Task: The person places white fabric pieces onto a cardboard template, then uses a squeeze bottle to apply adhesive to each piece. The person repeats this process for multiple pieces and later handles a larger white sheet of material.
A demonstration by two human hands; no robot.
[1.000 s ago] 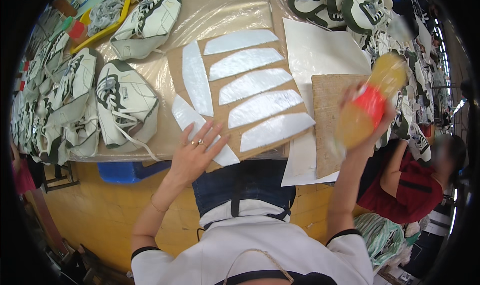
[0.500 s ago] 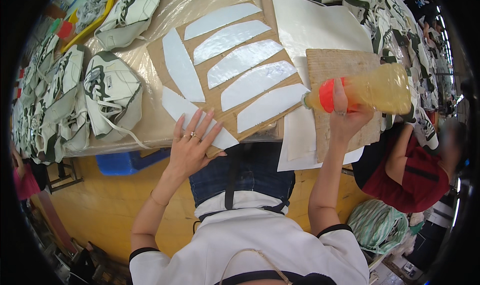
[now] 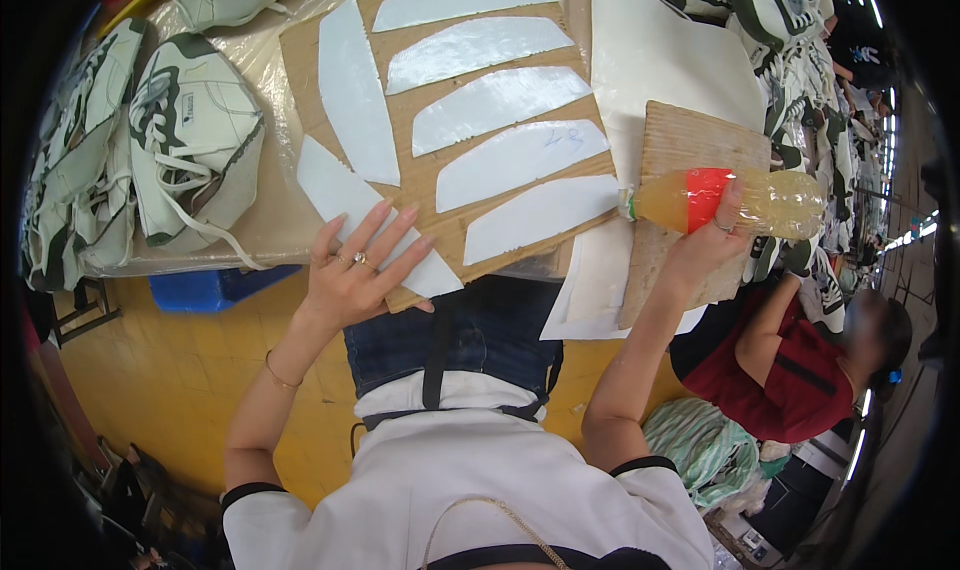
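Yellowish bottle (image 3: 775,205), see-through, red band (image 3: 700,196), narrow neck (image 3: 628,203)

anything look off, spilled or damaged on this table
One white piece, second nearest the person in the row of five, bears a blue scribble; the rest look unmarked. The bottle is held sideways, but no spill shows.

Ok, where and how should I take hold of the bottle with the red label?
Probably around the middle, at the red label, coming from the person's near side, as the right hand does. The bottle is held sideways, its narrow neck pointing left toward the nearest white piece, so its broader body should give a steadier wrap than the neck.
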